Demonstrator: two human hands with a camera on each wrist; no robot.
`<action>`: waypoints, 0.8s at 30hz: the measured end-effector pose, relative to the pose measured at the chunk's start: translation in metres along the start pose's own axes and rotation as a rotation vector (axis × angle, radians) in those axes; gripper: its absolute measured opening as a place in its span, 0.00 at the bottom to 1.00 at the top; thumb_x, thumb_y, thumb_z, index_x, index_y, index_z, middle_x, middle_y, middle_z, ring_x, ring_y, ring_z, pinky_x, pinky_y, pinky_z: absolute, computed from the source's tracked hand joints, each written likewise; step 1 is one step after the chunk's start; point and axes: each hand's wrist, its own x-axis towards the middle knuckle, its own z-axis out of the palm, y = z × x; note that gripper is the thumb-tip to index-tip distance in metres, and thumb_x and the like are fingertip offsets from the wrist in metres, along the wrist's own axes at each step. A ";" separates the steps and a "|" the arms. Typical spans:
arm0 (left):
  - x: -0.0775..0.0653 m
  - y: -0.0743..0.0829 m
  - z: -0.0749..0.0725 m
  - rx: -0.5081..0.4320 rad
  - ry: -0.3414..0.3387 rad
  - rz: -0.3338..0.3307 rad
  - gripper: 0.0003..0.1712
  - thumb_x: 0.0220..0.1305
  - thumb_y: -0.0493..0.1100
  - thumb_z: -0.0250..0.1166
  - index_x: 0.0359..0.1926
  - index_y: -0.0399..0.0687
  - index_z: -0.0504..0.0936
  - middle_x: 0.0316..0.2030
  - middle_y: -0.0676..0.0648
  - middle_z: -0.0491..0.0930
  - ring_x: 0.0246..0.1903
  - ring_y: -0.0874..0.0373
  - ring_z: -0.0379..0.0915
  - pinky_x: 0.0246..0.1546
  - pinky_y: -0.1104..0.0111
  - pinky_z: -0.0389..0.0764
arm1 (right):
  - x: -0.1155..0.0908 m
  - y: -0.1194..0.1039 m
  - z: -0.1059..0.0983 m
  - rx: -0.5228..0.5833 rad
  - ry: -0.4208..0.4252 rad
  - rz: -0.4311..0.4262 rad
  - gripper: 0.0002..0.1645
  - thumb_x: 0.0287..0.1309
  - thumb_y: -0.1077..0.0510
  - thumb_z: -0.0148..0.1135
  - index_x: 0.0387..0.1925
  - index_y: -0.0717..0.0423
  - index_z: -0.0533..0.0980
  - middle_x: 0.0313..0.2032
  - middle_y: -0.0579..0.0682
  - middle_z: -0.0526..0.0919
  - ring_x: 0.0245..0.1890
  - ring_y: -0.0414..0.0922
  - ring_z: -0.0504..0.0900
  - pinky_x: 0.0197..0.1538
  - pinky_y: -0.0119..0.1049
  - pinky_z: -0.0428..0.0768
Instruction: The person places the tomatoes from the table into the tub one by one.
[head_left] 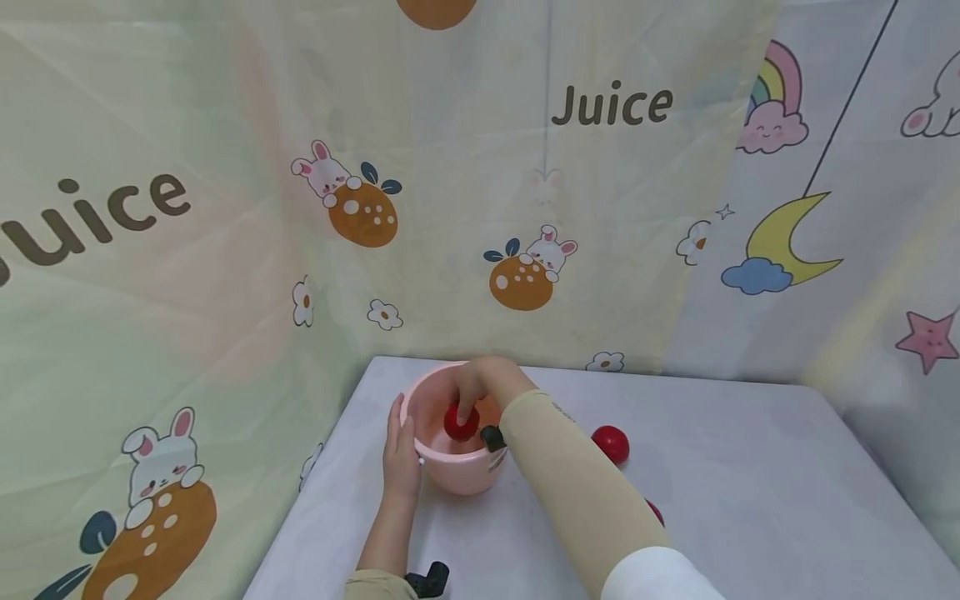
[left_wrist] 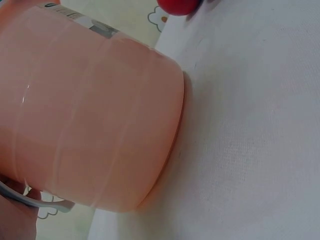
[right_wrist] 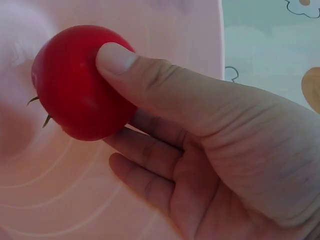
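Pink plastic makes up the bucket (head_left: 461,477), its base down on the table (head_left: 765,492) and its mouth upward, which leaves room for a hand to enter from above. The right hand (right_wrist: 210,140) is inside that mouth, pinching a red tomato (right_wrist: 82,85): thumb pressed on one face, fingers behind it. That opposed hold probably suits something round and glossy that could roll out of a looser grasp. The tomato's green stem points away from the palm. Whether its underside meets the bucket's floor, I cannot tell.

The left hand (head_left: 402,467) lies along the bucket's left side, fingers fairly straight and reaching up beside the rim. It touches rather than clasps, as far as the head view shows, and likely serves to keep the light bucket from sliding. In the left wrist view a grey handle (left_wrist: 37,201) hangs low at this side, next to the hand, clear of the mouth.

To the right, a second tomato (head_left: 611,445) sits on the table near the right sleeve (head_left: 577,483). Another red thing (head_left: 657,512) peeps out beyond the forearm, mostly hidden. Both lie apart from the bucket, within easy reach of the right arm.
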 end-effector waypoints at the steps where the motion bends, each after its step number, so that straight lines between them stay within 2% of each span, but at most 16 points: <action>1: 0.000 0.001 0.000 0.000 -0.001 0.005 0.27 0.74 0.65 0.44 0.70 0.92 0.51 0.74 0.65 0.55 0.75 0.55 0.51 0.67 0.43 0.68 | 0.001 0.001 0.000 -0.005 0.008 -0.008 0.23 0.40 0.59 0.81 0.42 0.45 0.84 0.44 0.50 0.81 0.58 0.57 0.71 0.52 0.52 0.84; 7: 0.000 0.001 0.001 0.007 0.004 0.020 0.28 0.73 0.67 0.44 0.70 0.91 0.50 0.74 0.65 0.55 0.75 0.54 0.51 0.66 0.43 0.68 | 0.000 0.004 0.000 -0.087 0.040 -0.075 0.21 0.52 0.55 0.75 0.50 0.42 0.83 0.45 0.44 0.80 0.54 0.50 0.71 0.59 0.51 0.78; 10: -0.002 0.000 0.001 0.010 0.005 0.021 0.29 0.73 0.66 0.45 0.71 0.89 0.50 0.75 0.63 0.54 0.76 0.53 0.49 0.67 0.43 0.67 | -0.003 0.006 0.000 -0.095 0.033 -0.091 0.18 0.56 0.52 0.71 0.49 0.43 0.82 0.46 0.44 0.81 0.55 0.50 0.72 0.63 0.51 0.76; 15: -0.003 0.002 0.003 0.009 0.014 0.021 0.29 0.73 0.65 0.45 0.72 0.87 0.51 0.75 0.62 0.55 0.76 0.52 0.49 0.67 0.42 0.67 | -0.009 0.009 -0.002 -0.073 0.052 -0.121 0.13 0.57 0.48 0.70 0.45 0.42 0.82 0.48 0.49 0.82 0.58 0.53 0.74 0.61 0.52 0.76; 18: -0.002 0.002 0.003 0.005 0.017 0.022 0.29 0.73 0.66 0.45 0.72 0.87 0.51 0.75 0.62 0.55 0.76 0.52 0.49 0.66 0.42 0.67 | -0.013 0.010 -0.005 -0.075 0.063 -0.148 0.14 0.58 0.47 0.69 0.46 0.41 0.81 0.49 0.49 0.82 0.57 0.53 0.74 0.60 0.53 0.77; 24: -0.002 0.001 0.002 0.003 0.017 0.024 0.29 0.73 0.66 0.43 0.72 0.87 0.50 0.75 0.63 0.54 0.76 0.53 0.49 0.68 0.41 0.65 | -0.020 0.013 -0.011 -0.147 0.073 -0.279 0.19 0.61 0.44 0.65 0.53 0.41 0.81 0.49 0.44 0.83 0.56 0.50 0.76 0.59 0.52 0.78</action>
